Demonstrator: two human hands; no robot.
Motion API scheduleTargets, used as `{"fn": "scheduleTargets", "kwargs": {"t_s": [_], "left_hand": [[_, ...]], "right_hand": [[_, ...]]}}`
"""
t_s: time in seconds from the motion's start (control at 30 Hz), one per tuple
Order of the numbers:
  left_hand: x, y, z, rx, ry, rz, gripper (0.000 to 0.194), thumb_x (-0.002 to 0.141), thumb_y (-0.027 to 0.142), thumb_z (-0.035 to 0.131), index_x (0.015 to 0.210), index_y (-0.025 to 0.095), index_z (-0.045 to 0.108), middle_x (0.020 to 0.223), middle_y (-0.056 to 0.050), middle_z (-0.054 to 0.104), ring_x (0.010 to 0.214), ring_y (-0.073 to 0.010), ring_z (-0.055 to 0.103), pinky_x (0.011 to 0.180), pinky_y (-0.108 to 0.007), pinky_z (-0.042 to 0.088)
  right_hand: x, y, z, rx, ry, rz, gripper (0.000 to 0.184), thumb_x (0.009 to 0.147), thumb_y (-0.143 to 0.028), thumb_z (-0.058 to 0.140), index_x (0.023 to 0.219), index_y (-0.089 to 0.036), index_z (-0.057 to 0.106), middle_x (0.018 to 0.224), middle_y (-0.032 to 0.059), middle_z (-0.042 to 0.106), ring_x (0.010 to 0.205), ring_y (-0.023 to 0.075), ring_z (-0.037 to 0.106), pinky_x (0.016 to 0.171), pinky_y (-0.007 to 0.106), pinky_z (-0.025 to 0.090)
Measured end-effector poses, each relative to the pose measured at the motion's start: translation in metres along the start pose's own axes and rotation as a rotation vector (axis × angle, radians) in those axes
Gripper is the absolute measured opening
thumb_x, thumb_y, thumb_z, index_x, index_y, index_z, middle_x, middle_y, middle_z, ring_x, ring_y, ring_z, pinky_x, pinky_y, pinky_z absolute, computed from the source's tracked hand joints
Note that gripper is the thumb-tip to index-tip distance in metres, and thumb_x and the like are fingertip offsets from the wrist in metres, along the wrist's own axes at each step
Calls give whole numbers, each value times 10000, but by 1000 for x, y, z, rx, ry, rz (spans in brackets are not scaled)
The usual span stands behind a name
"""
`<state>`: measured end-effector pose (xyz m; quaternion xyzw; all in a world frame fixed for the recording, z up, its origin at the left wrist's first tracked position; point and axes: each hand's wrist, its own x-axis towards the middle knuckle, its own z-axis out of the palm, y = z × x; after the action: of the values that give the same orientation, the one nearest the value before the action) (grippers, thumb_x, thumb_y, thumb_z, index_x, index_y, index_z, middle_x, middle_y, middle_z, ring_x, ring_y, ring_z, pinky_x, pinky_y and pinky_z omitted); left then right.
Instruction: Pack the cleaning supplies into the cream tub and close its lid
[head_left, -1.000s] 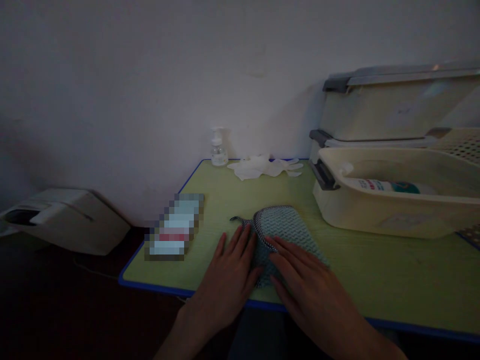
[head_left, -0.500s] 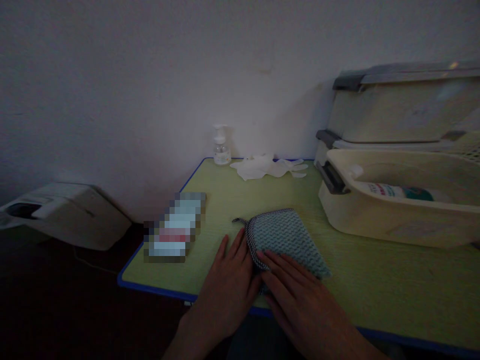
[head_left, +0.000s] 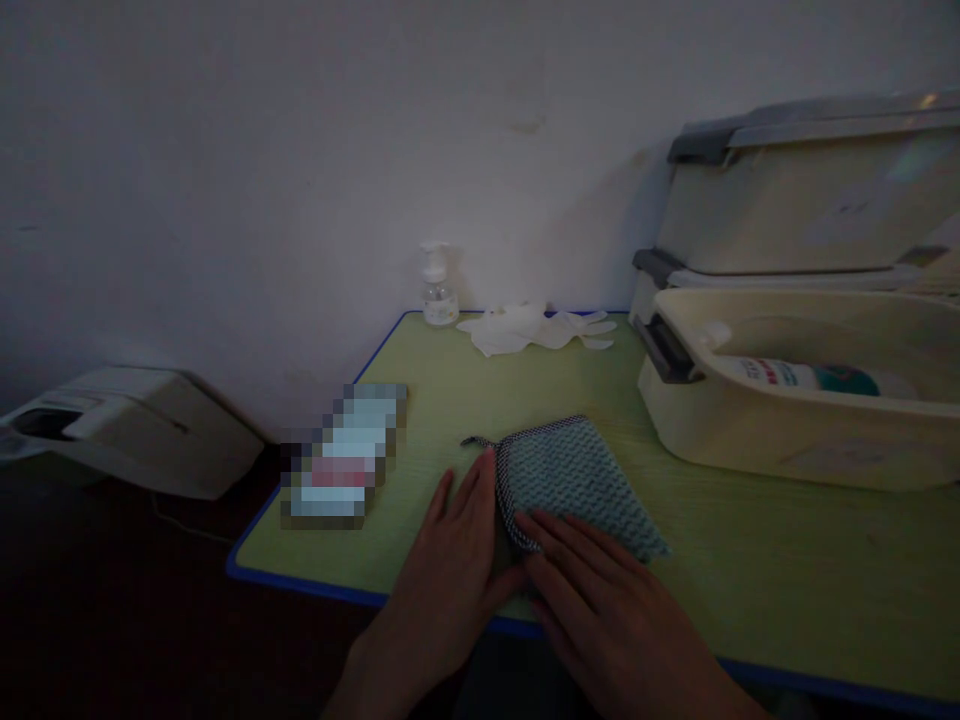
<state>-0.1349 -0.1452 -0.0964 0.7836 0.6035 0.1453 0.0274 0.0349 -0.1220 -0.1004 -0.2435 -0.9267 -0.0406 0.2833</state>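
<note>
Showing pale yellow-green with faint streaks across the tabletop [head_left: 787,570], turning blue along its edges. Near the front edge, wearing a wavy, ribbed muted teal on the cloth [head_left: 574,475], bordered in dark-and-white patterned trim [head_left: 540,428]. Toward the left edge, displaying pale blue with a pinkish-red band on the pixelated rectangle [head_left: 349,445]. Toward the right, showing cream on the tub [head_left: 787,440], grey on its handle [head_left: 670,350].

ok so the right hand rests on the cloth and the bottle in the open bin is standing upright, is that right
Not quite: the head view shows the bottle in the open bin lying on its side, not standing upright. The right hand does rest on the cloth.
</note>
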Motion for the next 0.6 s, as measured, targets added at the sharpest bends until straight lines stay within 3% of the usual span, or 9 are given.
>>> {"fn": "scheduleTargets", "kwargs": {"t_s": [0.23,0.43,0.6], "left_hand": [[0,2,-3,-20,-37,-12,997,756,225,590,1352,137,-204,1421,-199,274,1330,-231,198,1070,-485,241],[2,3,-5,-47,-50,-31,1060,703,297,652,1353,145,-170,1421,-209,266,1327,-252,212,1065,-503,237],[2,1,-2,-64,-49,-41,1072,670,271,649,1354,148,-168,1419,-200,280,1319,-252,243,1063,-514,232]], "right_hand": [[-1,-1,-3,11,-9,9,220,861,-175,414,938,-177,619,1138,68,616,1077,191,548,902,347,464],[0,-2,-9,7,-12,11,292,872,-206,401,1085,-107,574,1086,90,640,1014,183,581,863,315,490],[0,-2,-6,47,26,34,277,896,-206,361,932,-153,630,1061,53,654,1000,168,585,878,310,481]]}}
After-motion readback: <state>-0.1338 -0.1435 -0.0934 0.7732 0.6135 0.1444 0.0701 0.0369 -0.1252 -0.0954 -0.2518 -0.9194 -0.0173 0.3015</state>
